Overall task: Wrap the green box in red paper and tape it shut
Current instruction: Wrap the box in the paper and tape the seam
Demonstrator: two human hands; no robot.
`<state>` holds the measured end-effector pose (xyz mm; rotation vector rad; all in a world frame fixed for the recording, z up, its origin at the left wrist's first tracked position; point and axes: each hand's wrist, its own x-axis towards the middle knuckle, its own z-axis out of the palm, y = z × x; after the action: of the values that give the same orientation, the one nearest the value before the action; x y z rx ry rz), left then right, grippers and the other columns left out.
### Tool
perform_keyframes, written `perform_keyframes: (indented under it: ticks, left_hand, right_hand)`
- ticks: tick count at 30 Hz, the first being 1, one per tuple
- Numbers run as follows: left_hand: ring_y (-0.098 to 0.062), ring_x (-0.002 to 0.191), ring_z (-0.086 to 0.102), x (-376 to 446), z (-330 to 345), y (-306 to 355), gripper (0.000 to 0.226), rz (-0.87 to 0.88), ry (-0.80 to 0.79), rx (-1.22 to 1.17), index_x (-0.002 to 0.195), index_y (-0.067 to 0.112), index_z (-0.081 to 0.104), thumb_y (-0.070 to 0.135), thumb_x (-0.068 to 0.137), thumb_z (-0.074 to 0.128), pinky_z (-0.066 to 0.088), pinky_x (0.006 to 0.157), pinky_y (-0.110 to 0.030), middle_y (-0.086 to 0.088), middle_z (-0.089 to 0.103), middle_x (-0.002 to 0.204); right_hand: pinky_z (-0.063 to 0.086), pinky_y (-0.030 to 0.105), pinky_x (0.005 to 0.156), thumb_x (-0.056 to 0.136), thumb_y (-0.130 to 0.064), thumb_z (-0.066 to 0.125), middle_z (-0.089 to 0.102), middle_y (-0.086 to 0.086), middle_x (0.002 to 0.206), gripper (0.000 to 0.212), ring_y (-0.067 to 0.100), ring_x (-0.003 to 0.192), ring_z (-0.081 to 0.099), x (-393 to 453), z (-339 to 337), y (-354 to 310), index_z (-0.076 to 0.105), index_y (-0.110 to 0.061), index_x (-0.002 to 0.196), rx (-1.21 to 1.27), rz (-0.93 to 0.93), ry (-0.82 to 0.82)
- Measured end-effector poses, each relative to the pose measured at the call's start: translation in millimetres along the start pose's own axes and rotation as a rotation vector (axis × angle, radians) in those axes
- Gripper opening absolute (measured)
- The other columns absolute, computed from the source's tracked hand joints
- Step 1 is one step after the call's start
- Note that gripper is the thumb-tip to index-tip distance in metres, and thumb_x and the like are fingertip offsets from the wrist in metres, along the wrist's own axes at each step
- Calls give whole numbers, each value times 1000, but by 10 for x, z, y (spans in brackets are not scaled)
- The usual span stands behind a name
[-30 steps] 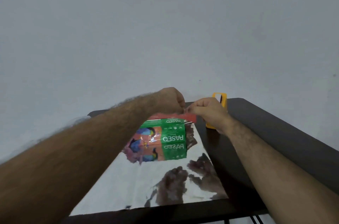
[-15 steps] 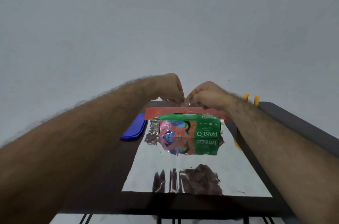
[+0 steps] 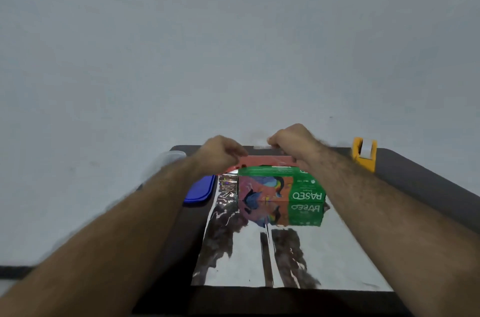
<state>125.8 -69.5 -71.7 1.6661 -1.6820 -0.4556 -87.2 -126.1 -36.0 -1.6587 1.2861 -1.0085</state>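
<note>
The left hand, fingers curled, and the right hand pinch a clear tape strip over the red paper. The green box lies at 6 o'clock of both hands, long axis 9-to-3, equally near.

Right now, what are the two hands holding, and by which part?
Left hand grips the red paper at its far edge, left of the green box. Right hand pinches a strip, likely clear tape, by its right end.
</note>
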Motion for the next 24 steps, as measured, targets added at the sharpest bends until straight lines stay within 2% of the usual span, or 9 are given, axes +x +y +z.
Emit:
perform_keyframes:
  ticks: [2, 4, 6, 8, 12, 17, 20, 22, 24]
  left_hand:
    - [4, 89, 70, -32, 88, -94, 36, 76, -14, 88, 111, 24, 84, -1, 95, 65, 55, 82, -14, 13, 79, 101]
    - [11, 96, 67, -45, 114, -165, 36, 142, 4, 144, 113, 24, 85, 0, 97, 63, 52, 87, -8, 14, 79, 109]
    - [7, 99, 69, -52, 104, -215, 36, 157, 37, 140, 112, 23, 85, 0, 97, 61, 55, 93, -14, 13, 80, 110]
    - [5, 99, 69, -39, 107, -254, 37, 148, 60, 139, 111, 25, 85, 1, 95, 61, 56, 92, -17, 13, 79, 109]
    - [1, 96, 70, -16, 172, -300, 33, 133, 91, 102, 109, 26, 85, 7, 92, 65, 55, 92, -19, 15, 79, 106]
    - [-8, 86, 75, 24, 265, -440, 15, 75, 144, -122, 96, 26, 87, 26, 92, 72, 61, 81, -31, 14, 81, 88]
    - [0, 70, 68, 65, 299, -438, 20, 26, 199, -173, 81, 25, 85, 36, 94, 74, 51, 68, -23, 15, 79, 80]
    - [3, 66, 66, 83, 314, -433, 22, 7, 208, -159, 83, 24, 86, 37, 95, 74, 49, 66, -21, 15, 79, 80]
    - [4, 63, 65, 84, 316, -433, 22, 1, 206, -147, 84, 22, 86, 36, 95, 73, 49, 64, -20, 15, 79, 80]
  right_hand:
    - [48, 32, 66, 84, -11, 76, 64, 12, 86, 26, 25, 77, 63, 28, 56, 45, 70, 11, 97, -2, -2, 38]
    - [46, 30, 67, 84, -10, 76, 63, 10, 88, 29, 24, 81, 63, 42, 91, 77, 69, 13, 101, -10, -2, 49]
    - [42, 25, 61, 84, -8, 75, 62, 7, 86, 14, 22, 81, 60, 38, 110, 108, 68, 4, 87, -31, 12, 34]
    - [38, 26, 59, 81, -6, 73, 56, 6, 80, 14, 21, 72, 54, 41, 128, 139, 61, -5, 76, -46, 29, 8]
    - [46, 29, 66, 80, -19, 80, 74, 9, 98, 24, 22, 87, 67, 66, 171, 169, 75, 0, 95, -52, 71, -18]
    - [50, 31, 71, 82, -19, 83, 77, 9, 98, 21, 23, 95, 70, 113, 229, 113, 78, -3, 94, -93, 82, -53]
    - [48, 26, 57, 87, -12, 81, 75, 7, 86, 11, 16, 68, 67, 92, 248, 15, 77, -4, 92, -71, 153, -128]
    - [39, 17, 39, 90, -8, 80, 68, 5, 73, 9, 9, 44, 56, 51, 262, -51, 72, -6, 85, -75, 188, -164]
    - [30, 13, 32, 92, -5, 78, 60, 3, 67, 15, 6, 35, 47, 25, 275, -81, 68, -8, 81, -103, 191, -177]
